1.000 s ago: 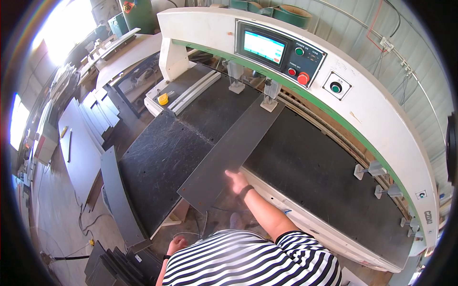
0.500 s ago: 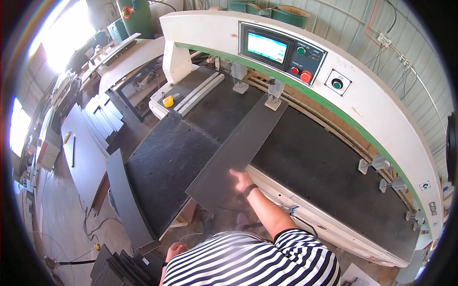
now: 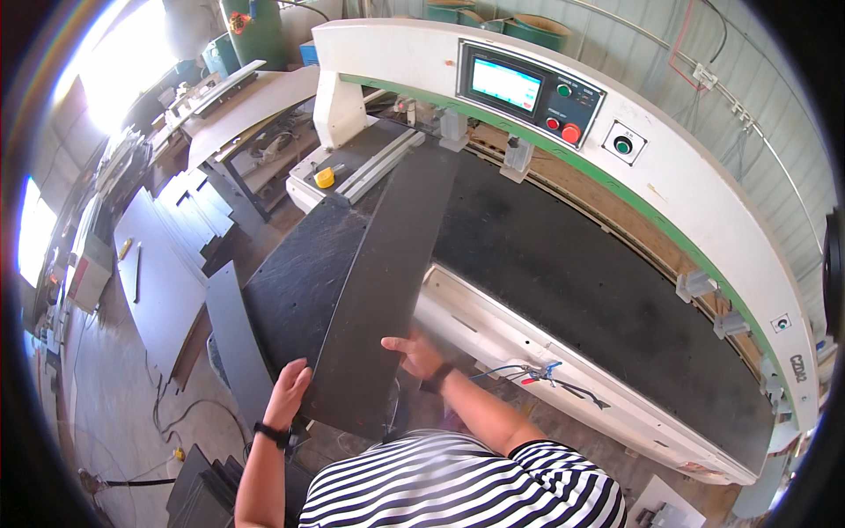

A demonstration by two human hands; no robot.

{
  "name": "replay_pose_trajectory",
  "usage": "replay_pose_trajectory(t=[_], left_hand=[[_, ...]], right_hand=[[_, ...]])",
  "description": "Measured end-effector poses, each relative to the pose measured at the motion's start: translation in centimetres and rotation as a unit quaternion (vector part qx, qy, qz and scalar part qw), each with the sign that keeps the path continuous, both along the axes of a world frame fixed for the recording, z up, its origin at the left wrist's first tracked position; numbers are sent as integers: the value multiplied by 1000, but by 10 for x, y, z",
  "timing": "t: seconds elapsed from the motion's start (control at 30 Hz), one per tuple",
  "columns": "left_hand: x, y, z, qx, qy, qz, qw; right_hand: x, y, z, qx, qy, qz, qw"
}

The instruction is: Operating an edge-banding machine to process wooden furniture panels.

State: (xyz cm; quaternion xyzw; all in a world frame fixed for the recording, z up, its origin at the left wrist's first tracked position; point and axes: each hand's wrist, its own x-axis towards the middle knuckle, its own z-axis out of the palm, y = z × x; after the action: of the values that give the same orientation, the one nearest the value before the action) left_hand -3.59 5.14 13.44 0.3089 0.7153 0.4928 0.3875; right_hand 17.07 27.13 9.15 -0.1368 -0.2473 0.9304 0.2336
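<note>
Both hands hold the dark panel's near end: left hand point(image 3: 289, 390) curled over its edge, right hand point(image 3: 415, 354) pressed flat. The long dark panel point(image 3: 387, 264) points away toward the machine point(image 3: 704, 202).

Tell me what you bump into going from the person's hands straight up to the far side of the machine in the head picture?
Left hand and right hand → long dark panel → yellow tape measure → white machine arch with its screen → green drum.
</note>
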Motion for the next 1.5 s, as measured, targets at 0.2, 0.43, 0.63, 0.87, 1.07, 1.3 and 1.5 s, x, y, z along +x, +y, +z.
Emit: replay_pose_trajectory(t=[0.2, 0.43, 0.63, 0.87, 1.07, 1.3, 1.5], left_hand=[[-24, 98, 27, 60, -124, -10, 990], [-66, 101, 155, 416, -182, 97, 886], [-82, -28, 192, 537, -202, 330, 750], [-85, -143, 24, 394, -61, 356, 845], [41, -121, 36, 113, -218, 212, 946], [46, -96, -57, 77, -227, 210, 948], [84, 11, -13, -108, -470, 54, 874]], right_hand=[[18, 30, 61, 309, -115, 60, 942], [34, 44, 90, 631, -238, 16, 738], [13, 73, 146, 759, -217, -104, 605], [-46, 152, 94, 760, -357, 129, 527], [-39, 186, 35, 758, -442, 197, 437], [14, 103, -29, 772, -453, -108, 433], [89, 89, -51, 715, -512, -137, 455]])
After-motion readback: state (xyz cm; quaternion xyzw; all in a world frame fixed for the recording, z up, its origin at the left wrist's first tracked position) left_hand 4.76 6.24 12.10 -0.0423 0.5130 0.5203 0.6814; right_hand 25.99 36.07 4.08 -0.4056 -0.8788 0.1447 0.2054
